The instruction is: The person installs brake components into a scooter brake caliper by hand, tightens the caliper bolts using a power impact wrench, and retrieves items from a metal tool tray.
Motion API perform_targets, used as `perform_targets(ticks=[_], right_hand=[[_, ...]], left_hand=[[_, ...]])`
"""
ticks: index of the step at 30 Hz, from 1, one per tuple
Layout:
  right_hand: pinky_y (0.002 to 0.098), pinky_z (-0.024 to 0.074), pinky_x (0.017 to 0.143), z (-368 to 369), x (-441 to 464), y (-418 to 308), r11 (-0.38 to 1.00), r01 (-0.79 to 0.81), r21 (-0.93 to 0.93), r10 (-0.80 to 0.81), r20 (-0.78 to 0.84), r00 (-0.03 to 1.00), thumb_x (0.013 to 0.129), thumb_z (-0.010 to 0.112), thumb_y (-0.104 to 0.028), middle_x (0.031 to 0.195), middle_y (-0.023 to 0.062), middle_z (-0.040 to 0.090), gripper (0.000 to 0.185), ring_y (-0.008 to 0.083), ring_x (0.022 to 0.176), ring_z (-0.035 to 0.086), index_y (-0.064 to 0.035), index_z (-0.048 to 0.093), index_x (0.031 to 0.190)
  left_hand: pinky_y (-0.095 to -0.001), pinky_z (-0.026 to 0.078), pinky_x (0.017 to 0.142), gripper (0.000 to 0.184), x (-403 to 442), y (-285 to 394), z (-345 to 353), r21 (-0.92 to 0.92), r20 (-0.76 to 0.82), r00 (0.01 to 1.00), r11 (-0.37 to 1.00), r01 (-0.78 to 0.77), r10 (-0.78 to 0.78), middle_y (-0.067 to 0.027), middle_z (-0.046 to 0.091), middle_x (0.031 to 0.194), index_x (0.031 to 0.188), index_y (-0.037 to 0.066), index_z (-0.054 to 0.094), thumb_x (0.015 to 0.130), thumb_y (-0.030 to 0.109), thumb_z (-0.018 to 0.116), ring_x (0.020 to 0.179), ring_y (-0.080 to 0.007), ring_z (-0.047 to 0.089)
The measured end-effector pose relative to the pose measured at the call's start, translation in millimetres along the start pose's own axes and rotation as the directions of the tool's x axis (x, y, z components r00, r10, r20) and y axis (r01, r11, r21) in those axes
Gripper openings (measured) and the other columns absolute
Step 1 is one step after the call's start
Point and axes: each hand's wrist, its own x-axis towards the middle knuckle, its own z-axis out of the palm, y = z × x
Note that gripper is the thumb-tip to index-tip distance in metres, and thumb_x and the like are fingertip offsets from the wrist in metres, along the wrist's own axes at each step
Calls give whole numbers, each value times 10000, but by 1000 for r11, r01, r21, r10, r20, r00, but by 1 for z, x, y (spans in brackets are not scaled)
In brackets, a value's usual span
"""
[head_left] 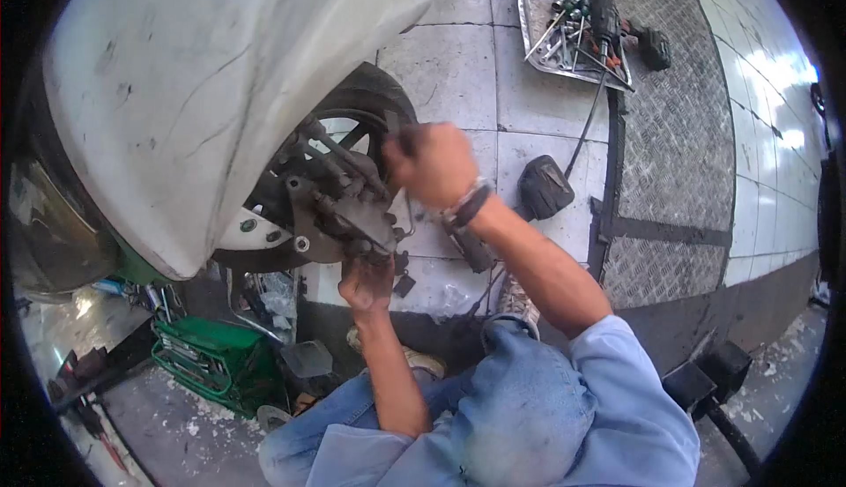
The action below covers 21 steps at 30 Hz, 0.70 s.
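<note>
My left hand is closed around the lower end of a grimy brake caliper, its fingertips partly hidden beneath the metal. Up and to the right, my right hand is curled in a fist and somewhat blurred. A small dark piece shows at its fingers, too smeared to name. Behind it is a black tyre on a spoked wheel. A metal bracket with a bolt hole sits left of the caliper. The white body panel of the vehicle covers the upper left.
A metal tray of hand tools and a power driver stands on the tiles. Right of my hand lies a black mirror on a stalk. A green toolbox sits at lower left. Checker plate covers the floor on the right.
</note>
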Motion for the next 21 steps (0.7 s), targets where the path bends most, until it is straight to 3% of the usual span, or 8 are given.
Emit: perform_targets(ticks=[2,4,6,9,11,15,18,21], right_hand=[[506,543,620,-19,-11,23,912,-116,-393,245,296,923,911,663,-298,748,214,691,269,426,631,670,-40,735,890],[494,551,719,-41,-39,23,848,-129,-514,306,275,911,895,658,-336,811,187,711,353,414,774,697,-1,699,997],[435,533,808,-58,-62,20,902,219,-371,-232,10,973,904,641,-308,835,110,679,355,364,833,674,13,645,1054],[396,505,852,-84,-75,-7,841,540,30,-518,327,790,909,611,-237,833,64,628,286,312,867,646,-4,600,1073],[395,511,833,-86,-72,-5,818,575,0,-520,426,740,917,596,-213,830,69,637,258,299,857,655,-5,604,1069],[403,547,738,-83,-53,-6,762,644,72,-567,553,610,908,568,-193,810,87,652,218,283,810,674,-25,604,1043],[407,561,680,-78,-41,-3,715,694,81,-612,553,565,874,583,-213,809,78,643,219,278,791,680,-50,603,1019],[377,557,669,-84,-25,-14,383,924,0,-769,553,319,881,580,-217,819,48,605,170,223,801,683,-73,607,966]], left_hand=[[-539,320,1210,681,-2,2,-2,-20,16,999,999,36,-36,-165,497,1486,1460,5,455,866,204,721,1383,-365,457],[-524,349,1190,733,2,-1,21,49,49,998,998,38,-41,-196,478,1493,1501,-7,390,874,196,712,1384,-388,452],[-504,384,1164,769,-1,-5,37,20,11,999,999,31,-32,-221,449,1511,1525,-11,344,874,180,706,1393,-402,441],[-507,378,1183,791,-6,-10,41,-105,-7,999,994,40,-41,-341,372,1508,1529,-35,315,851,138,683,1399,-448,426],[-509,352,1194,756,-4,-7,42,-121,165,986,991,58,-37,-383,342,1501,1533,-34,307,888,163,650,1412,-448,400],[-504,340,1197,713,-12,2,40,-25,153,988,999,33,-28,-331,371,1513,1522,-33,327,916,204,618,1408,-423,409],[-487,325,1205,682,-16,1,35,28,-107,993,999,-37,40,-260,394,1533,1520,-25,341,926,202,589,1405,-383,427],[-476,322,1190,638,-17,0,33,-66,115,990,995,-78,85,-193,446,1525,1498,-22,387,945,233,578,1414,-329,424]])
